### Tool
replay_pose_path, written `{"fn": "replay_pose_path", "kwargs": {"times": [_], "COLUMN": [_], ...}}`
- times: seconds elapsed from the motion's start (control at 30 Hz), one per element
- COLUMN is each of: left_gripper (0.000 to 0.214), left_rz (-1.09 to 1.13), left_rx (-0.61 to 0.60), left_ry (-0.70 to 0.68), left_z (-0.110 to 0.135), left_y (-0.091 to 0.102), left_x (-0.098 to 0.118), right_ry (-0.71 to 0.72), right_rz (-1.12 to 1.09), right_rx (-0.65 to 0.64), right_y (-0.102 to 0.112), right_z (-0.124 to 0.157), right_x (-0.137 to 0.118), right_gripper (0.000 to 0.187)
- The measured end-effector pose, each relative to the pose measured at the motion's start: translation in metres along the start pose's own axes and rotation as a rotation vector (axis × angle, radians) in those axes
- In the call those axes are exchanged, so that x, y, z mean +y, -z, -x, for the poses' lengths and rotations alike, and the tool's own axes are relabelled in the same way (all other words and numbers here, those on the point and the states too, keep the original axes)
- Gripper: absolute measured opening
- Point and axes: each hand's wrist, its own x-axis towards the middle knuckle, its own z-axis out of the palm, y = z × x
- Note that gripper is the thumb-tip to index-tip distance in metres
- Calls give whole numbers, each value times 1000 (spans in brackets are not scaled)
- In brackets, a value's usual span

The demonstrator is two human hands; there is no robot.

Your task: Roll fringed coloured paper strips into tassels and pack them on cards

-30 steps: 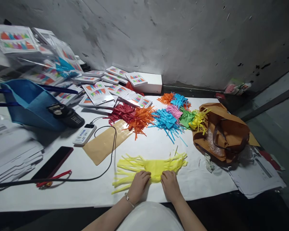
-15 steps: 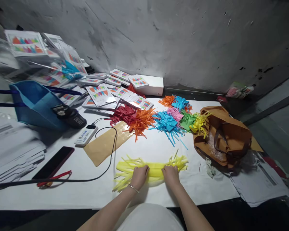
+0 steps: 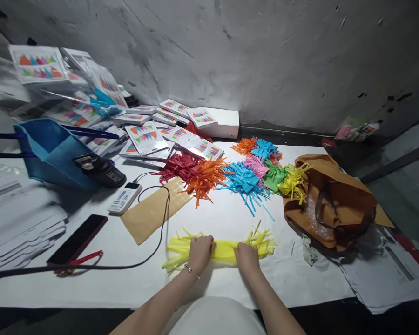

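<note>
A yellow fringed paper tassel (image 3: 225,251) lies crosswise on the white table near me, its cut strips fanning out at both ends. My left hand (image 3: 201,253), with a bracelet at the wrist, is closed on it left of its uncut middle. On the other side of that middle, my right hand (image 3: 247,258) is closed on the same paper. The fingertips of both hands are curled under and partly hidden. Beyond the hands lie bundled tassels: red (image 3: 179,168), orange (image 3: 206,179), blue (image 3: 244,179), pink (image 3: 256,167), green (image 3: 275,177) and yellow (image 3: 293,180).
Printed card packs (image 3: 148,138) are piled at the back left, beside a blue bag (image 3: 52,151) and a black bottle (image 3: 103,171). A power bank (image 3: 125,198), phone (image 3: 78,239), red scissors (image 3: 85,258) and cable are at left. A brown bag (image 3: 338,204) stands right.
The yellow paper looks narrower between my hands, and its left-end strips are gathered closer together. Both hands stay closed on it. The view has shifted slightly.
</note>
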Motion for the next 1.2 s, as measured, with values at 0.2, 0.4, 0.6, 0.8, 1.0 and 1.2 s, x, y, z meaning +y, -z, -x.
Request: {"fn": "replay_pose_path", "kwargs": {"times": [0.2,0.4,0.6,0.8,1.0,1.2], "left_gripper": [15,18,22,19,21,22], "left_rz": [29,18,39,44,62,105], "left_rx": [115,107,135,147,181,241], "left_ry": [-425,-435,-458,-455,-447,-393], "left_z": [18,19,16,20,24,27], "left_y": [-11,-20,-24,-23,-29,-24], "left_x": [0,-9,-11,-14,-17,-20], "right_ry": [-24,-112,238,573,551,463], "right_rz": [2,39,-19,-29,-25,-17], "right_rx": [40,202,524,421,430,429], "right_y": [2,15,13,-31,-47,-42], "right_z": [0,14,38,21,16,19], "right_x": [-7,15,19,-22,-14,0], "right_gripper": [21,27,47,22,11,10]}}
